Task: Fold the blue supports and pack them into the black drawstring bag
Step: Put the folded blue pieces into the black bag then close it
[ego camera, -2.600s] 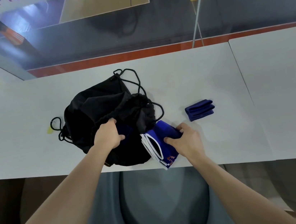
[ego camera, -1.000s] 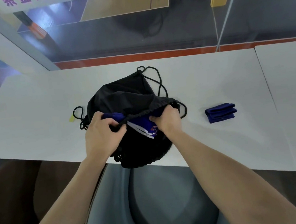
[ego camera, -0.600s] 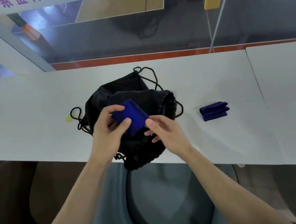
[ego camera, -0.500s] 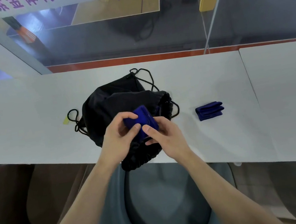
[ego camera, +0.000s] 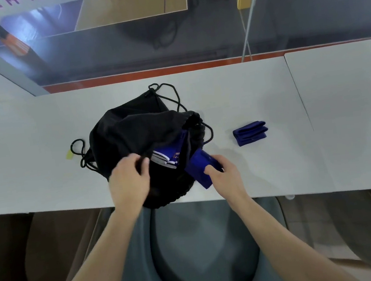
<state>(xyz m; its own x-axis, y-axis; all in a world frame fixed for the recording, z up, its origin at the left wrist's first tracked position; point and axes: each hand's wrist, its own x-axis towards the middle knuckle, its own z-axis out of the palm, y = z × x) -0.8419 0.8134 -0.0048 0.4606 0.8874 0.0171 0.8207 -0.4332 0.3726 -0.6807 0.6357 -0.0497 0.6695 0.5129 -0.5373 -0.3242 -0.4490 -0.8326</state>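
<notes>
Blue fabric folded into a small flat rectangle forms the support that is held by the right hand. It is pinched, with the thumb laid on its upper face and the fingers curled round its far edge. This folded blue support is tilted at the right side of the bag's mouth, its upper end touching the gathered rim and its lower end over the white surface.

The black drawstring bag of thin cloth is slumped near the front edge of that surface, with its mouth turned toward the person. The upper edge of the mouth is gripped by the left hand, whose fingers are curled round the black cloth so that the opening is held apart. Inside the opening a folded blue piece with white and grey edges is seen; the small lettering on it cannot be read.

A second folded blue support lies on the surface to the right of the bag, apart from it and from both hands.

Black cords are looped behind the bag, and another cord loop lies at its left, just beside a small yellow tag. A second white tabletop adjoins on the right, divided by a thin seam. Grey trousers are visible below the front edge.
</notes>
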